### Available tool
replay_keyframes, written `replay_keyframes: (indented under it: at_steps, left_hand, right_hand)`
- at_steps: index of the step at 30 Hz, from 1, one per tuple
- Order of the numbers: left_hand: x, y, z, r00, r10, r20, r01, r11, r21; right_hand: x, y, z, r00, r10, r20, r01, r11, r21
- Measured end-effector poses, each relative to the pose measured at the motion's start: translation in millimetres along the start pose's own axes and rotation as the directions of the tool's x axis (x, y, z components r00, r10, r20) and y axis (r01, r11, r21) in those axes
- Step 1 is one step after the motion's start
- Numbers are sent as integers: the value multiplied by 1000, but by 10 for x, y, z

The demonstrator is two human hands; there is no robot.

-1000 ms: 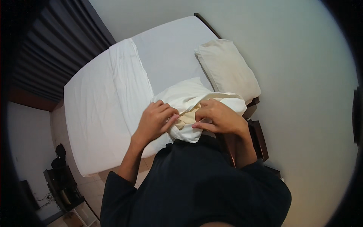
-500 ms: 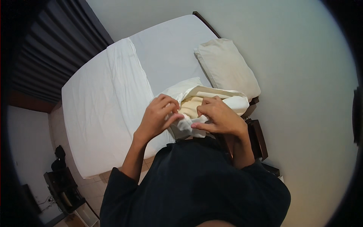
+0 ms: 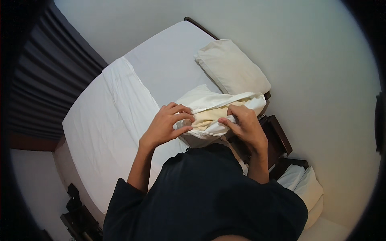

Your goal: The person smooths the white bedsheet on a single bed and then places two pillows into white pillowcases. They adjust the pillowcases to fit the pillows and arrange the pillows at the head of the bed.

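Note:
In front of my body, a white pillowcase (image 3: pixel 199 99) lies at the near edge of the bed, its mouth gaping toward me. A cream-yellow pillow (image 3: pixel 210 115) shows inside it. My right hand (image 3: pixel 247 125) pinches the near rim of the mouth between thumb and fingers, toward the right end. At the left end of the mouth is my left hand (image 3: pixel 164 125), its fingers curved and spread apart, the tips beside or touching the cloth. Nothing shows gripped in it.
A second white pillow (image 3: pixel 233 68) lies by the dark headboard (image 3: pixel 201 27). A folded-back white sheet (image 3: pixel 124 88) covers the left of the bed (image 3: pixel 165 52). Dark wooden furniture (image 3: pixel 277 136) and more pillows (image 3: pixel 307 186) stand at right. Grey curtains (image 3: pixel 52 76) hang left.
My right hand has shifted right along the pillowcase rim, and the mouth is stretched wider. My left hand's fingers have come off the rim and spread. The view has turned, showing pillows at right.

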State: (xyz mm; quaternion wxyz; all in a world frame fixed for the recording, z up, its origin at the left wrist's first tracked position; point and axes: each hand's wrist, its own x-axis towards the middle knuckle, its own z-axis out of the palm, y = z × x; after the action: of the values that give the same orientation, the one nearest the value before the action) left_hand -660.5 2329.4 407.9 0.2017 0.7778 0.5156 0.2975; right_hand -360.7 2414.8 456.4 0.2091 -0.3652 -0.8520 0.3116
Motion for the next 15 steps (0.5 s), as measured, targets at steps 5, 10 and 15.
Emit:
replay_keyframes:
  at_steps: [5,10,15]
  left_hand:
    - [116,-145,333,999,30,-37,-33,995,-91]
    - [268,-162,937,976,-60,-207,6,968,-251]
    - [423,-63,1198,954,-5,-300,-103,933,-344]
  right_hand:
    - [-82,12,90,995,21,96,-32,993,113]
    - [-177,49,202,970,-88,226,19,956,292]
    - [-199,73,269,985,-126,121,75,929,362]
